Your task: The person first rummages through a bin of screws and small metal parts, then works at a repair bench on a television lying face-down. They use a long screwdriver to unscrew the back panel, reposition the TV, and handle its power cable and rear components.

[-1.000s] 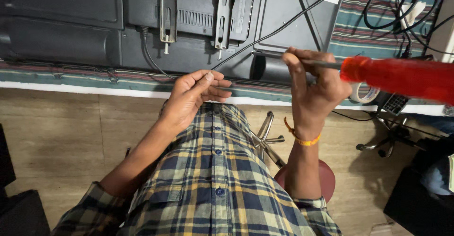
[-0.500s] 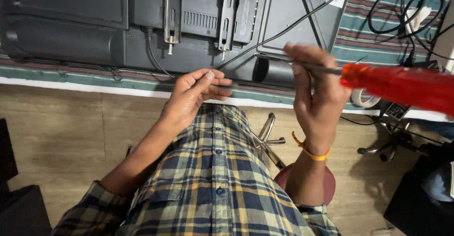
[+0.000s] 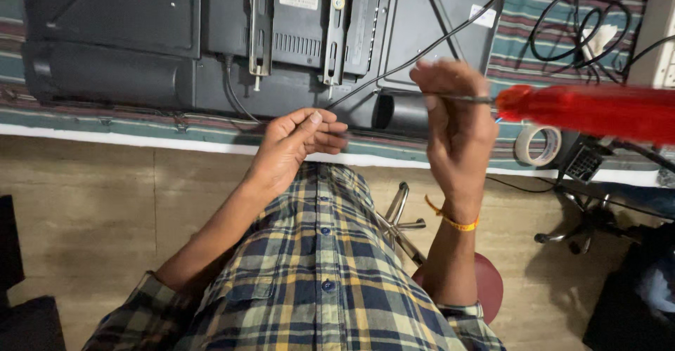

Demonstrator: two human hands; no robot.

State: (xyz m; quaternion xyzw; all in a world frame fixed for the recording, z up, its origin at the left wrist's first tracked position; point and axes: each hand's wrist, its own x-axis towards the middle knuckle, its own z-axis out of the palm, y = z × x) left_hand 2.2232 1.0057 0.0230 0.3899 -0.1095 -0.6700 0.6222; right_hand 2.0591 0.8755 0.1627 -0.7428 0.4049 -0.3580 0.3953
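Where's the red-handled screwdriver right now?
In the head view, the red-handled screwdriver is at the right, its shaft pinched in the right hand, just above the tape roll.

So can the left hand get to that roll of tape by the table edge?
Probably not easily. The left hand sits cupped near the middle, while the roll of tape lies far to the right. The right hand, holding the red-handled screwdriver, is raised between them and blocks the straight path.
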